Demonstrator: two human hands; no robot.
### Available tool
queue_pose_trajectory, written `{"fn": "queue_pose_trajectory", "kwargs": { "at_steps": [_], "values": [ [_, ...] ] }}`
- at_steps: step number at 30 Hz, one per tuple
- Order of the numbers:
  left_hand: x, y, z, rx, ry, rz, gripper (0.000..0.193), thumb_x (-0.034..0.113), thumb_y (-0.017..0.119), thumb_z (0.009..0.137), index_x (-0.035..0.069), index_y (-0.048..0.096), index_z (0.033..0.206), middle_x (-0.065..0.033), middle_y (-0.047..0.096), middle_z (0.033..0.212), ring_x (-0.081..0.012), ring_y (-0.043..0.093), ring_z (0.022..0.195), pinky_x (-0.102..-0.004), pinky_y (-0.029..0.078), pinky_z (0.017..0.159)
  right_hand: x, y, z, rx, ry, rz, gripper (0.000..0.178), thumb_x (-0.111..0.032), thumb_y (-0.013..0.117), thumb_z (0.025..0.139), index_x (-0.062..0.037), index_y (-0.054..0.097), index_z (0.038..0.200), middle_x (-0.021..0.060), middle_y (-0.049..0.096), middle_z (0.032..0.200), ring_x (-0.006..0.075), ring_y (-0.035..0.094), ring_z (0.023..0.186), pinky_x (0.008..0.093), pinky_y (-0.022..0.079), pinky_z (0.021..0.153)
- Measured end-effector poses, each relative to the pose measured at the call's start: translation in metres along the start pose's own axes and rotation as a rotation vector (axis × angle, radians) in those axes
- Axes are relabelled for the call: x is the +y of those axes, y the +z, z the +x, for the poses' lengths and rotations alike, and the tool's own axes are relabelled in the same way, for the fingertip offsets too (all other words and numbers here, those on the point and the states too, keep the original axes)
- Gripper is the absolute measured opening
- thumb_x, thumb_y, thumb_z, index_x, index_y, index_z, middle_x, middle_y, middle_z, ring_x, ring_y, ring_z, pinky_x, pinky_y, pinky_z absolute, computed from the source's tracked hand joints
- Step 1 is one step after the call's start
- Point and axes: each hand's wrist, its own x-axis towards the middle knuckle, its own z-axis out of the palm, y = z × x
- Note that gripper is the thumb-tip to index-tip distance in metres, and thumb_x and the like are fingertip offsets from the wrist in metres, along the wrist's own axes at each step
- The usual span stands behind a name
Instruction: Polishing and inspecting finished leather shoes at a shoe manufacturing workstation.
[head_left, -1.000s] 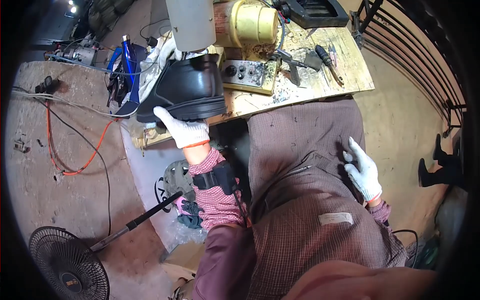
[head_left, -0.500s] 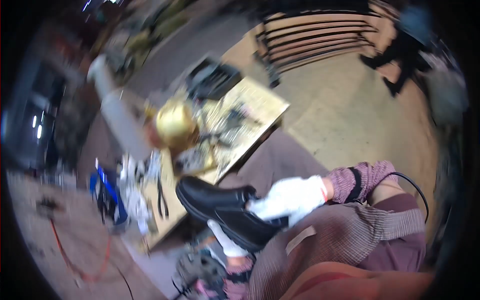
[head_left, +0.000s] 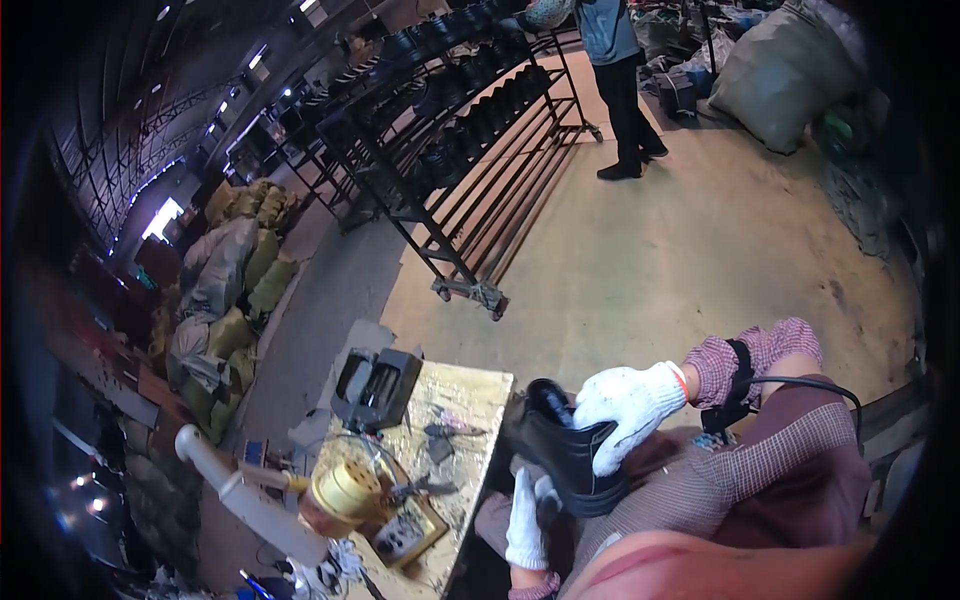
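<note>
A black leather shoe [head_left: 572,462] is held over my lap, tilted, with its opening toward the upper side. My right hand [head_left: 632,402], in a white knit glove, grips the shoe at its opening, with fingers over the rim and side. Against the shoe's lower left side is my left hand [head_left: 527,528], gloved in white too. It holds the shoe from below, and some of its fingers are hidden behind the shoe.
Left of my lap stands a worktable [head_left: 468,400] with a black tray-like holder [head_left: 375,388], a yellow round device [head_left: 345,492] and scissors [head_left: 425,487]. A grey duct pipe [head_left: 255,500] runs beside it. Ahead are a shoe rack [head_left: 440,240], a standing person [head_left: 622,90] and sacks [head_left: 790,75].
My view has swung upward, bringing in the full rack and the standing person. The shoe has turned from lying lengthwise to a steeper tilt; both hands still hold it.
</note>
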Motion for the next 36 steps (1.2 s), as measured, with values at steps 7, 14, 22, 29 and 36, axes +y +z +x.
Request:
{"fn": "queue_pose_trajectory", "kwargs": {
  "at_steps": [7,14,22,29,36],
  "values": [
    [0.017,-0.111,0.094,-0.250,0.343,0.268,0.065,0.065,0.042,0.099,0.038,0.029,0.157,-0.0294,0.032,0.156,-0.0457,0.045,0.135,-0.0621,0.037,0.113,0.098,-0.031,0.046,-0.064,0.290,-0.091,0.060,-0.063,0.067,0.084,-0.0039,0.069,0.086,0.0211,0.066,0.080,0.0398,0.064,0.076,0.0444,0.050,0.067],
    [0.077,0.032,0.125,-0.121,0.329,0.449,0.064,0.027,0.056,0.102,-0.005,0.034,0.152,-0.0238,0.053,0.143,-0.0294,0.055,0.129,-0.0403,0.039,0.113,0.153,-0.057,0.097,-0.178,0.402,-0.160,0.056,-0.061,0.070,0.082,-0.0052,0.066,0.074,0.0198,0.064,0.072,0.0406,0.064,0.071,0.0458,0.049,0.064],
    [0.252,0.202,0.098,-0.177,1.113,0.795,0.077,0.016,0.084,0.080,-0.005,0.048,0.144,-0.0209,0.059,0.137,-0.0313,0.058,0.126,-0.0430,0.045,0.109,0.125,-0.073,0.060,-0.291,0.996,-0.031,0.063,-0.068,0.061,0.083,-0.0065,0.072,0.085,0.0216,0.070,0.085,0.0415,0.067,0.084,0.0479,0.052,0.076],
    [0.387,0.451,0.010,-0.344,2.237,1.101,0.093,0.050,0.074,0.087,-0.003,0.033,0.152,-0.0266,0.042,0.152,-0.0398,0.045,0.139,-0.0463,0.040,0.115,0.044,-0.148,-0.013,-0.165,1.242,0.069,0.061,-0.065,0.064,0.083,-0.0045,0.070,0.081,0.0224,0.067,0.080,0.0420,0.067,0.081,0.0476,0.052,0.073],
    [0.331,0.543,0.034,-0.387,2.041,1.064,0.091,0.050,0.074,0.088,-0.002,0.035,0.151,-0.0259,0.043,0.151,-0.0392,0.045,0.139,-0.0462,0.039,0.115,0.019,-0.240,-0.115,0.473,1.363,0.000,0.051,-0.054,0.073,0.080,-0.0037,0.068,0.076,0.0207,0.067,0.078,0.0409,0.065,0.076,0.0480,0.051,0.070]
  ]
}}
